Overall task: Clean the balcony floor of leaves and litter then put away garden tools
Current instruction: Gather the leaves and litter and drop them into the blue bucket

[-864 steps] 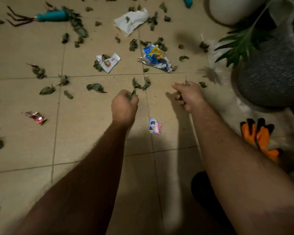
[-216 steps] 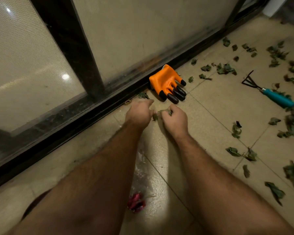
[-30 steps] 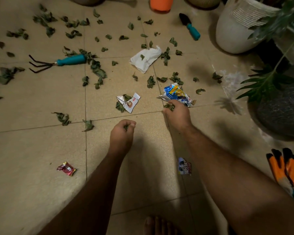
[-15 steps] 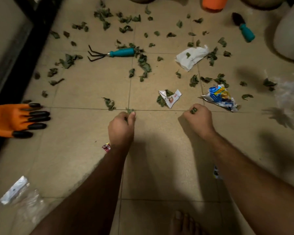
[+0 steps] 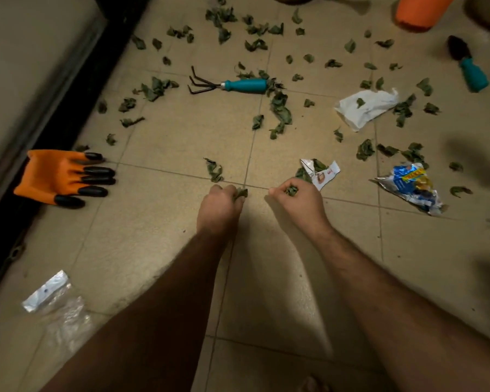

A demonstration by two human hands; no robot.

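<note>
Nearest to me, at the bottom edge of the frame, a bare toe (image 5: pixel 313 384) shows on the tiled floor (image 5: pixel 266 278), and both forearms reach up the middle of the picture. Low on the left lies a clear plastic wrapper (image 5: pixel 54 298).

At the centre I see my left hand (image 5: pixel 219 212) curled into a fist with crumpled green leaves (image 5: pixel 240 192) poking out between the fingers. Just beside it, my right hand (image 5: pixel 297 202) is also curled tight, gripping another small clump of leaves (image 5: pixel 291 190). The two hands are near each other but not touching.

Just above the left hand a loose leaf (image 5: pixel 215 171) lies on a tile seam. Just above and to the right of the right hand sits a small torn white wrapper (image 5: pixel 320 172) with a leaf half under it. Further right is a crumpled blue and yellow foil packet (image 5: pixel 413 188). At the left edge, against the black door track (image 5: pixel 54 114), lies an orange glove with black claws (image 5: pixel 60 176).

Higher in the frame, well apart from both hands, the teal-handled hand rake (image 5: pixel 229 84) lies flat with leaves bunched round its handle end. To the upper right are a crumpled white paper (image 5: pixel 365 107) and a teal-handled trowel (image 5: pixel 467 63), its blade dark. Scattered leaves (image 5: pixel 255 29) cover the upper floor, and an orange pot (image 5: pixel 419 12) is cut off by the top edge.
</note>
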